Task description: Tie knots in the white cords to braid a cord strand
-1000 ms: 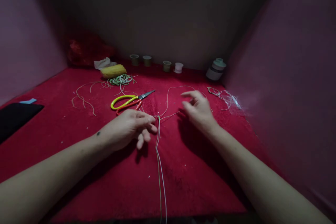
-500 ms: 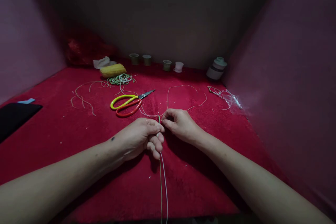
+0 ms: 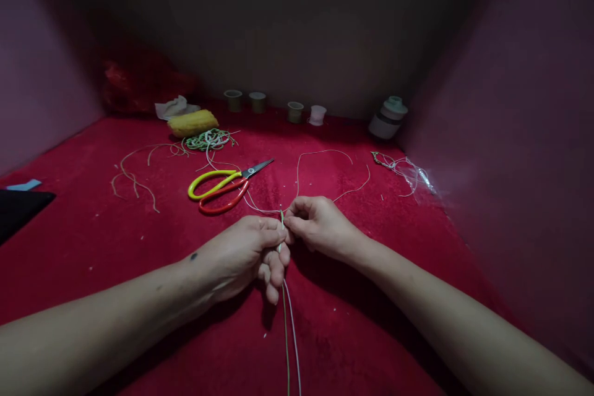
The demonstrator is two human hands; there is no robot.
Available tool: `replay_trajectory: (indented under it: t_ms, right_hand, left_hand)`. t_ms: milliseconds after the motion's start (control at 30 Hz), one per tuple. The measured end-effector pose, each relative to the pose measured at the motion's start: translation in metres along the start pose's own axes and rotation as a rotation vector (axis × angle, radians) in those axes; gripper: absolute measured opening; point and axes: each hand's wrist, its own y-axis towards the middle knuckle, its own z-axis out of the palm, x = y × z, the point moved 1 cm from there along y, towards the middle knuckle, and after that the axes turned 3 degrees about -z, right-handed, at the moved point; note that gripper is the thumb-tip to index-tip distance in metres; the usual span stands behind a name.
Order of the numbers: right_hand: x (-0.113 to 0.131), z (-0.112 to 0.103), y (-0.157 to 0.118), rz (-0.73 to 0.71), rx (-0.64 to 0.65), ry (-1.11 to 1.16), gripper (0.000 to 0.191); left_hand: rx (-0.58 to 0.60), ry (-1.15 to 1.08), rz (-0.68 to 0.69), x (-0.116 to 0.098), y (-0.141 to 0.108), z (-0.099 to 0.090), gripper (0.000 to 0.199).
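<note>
Between thumb and index finger, my left hand [image 3: 262,244] pinches a green and white cord [image 3: 281,220], with its other fingers curled loosely below. Two cord tails [image 3: 291,315], one greenish and one white, hang from under that hand toward the table's front edge. My right hand [image 3: 320,223] is closed right beside the pinch point, fingertips together on the thin cord; the exact grip is partly hidden. Thin loose strands [image 3: 298,174] run out beyond the hands over the red cloth. Scissors [image 3: 227,189] with one yellow and one red handle lie to the left, blades pointing away.
A tangle of green and white cords [image 3: 211,139] lies by a yellow roll [image 3: 192,123]. Several thread spools [image 3: 295,112] and a bottle [image 3: 388,117] stand along the back. A black flat object [image 3: 21,210] is at left, a clear plastic bag [image 3: 420,182] at right.
My view has shifted slightly closer. Both hands stay together at the cord, with the right fingertips now nearer the left thumb and the left lower fingers a little lower.
</note>
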Motion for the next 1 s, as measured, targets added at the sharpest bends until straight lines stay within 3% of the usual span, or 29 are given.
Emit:
replay_trajectory:
  t_ms: [100, 200, 800, 1000]
  right_hand:
    - [0.0012, -0.0022, 0.0012, -0.091, -0.081, -0.211, 0.012]
    - [0.0027, -0.002, 0.0008, -0.093, -0.12, -0.295, 0.012]
    - [0.0027, 0.0026, 0.0042, -0.024, -0.166, -0.379, 0.013]
    - [-0.0009, 0.0041, 0.0018, -0.061, -0.183, -0.363, 0.014]
  left_hand:
    - [0.02, -0.016, -0.003, 0.0004, 0.0008, 0.0, 0.011]
    - [0.026, -0.013, -0.021, 0.001, 0.0007, -0.0002, 0.014]
    - [0.031, 0.05, 0.015, 0.003, 0.0032, -0.0042, 0.012]
    - [0.044, 0.079, 0.045, 0.0033, 0.0, -0.001, 0.015]
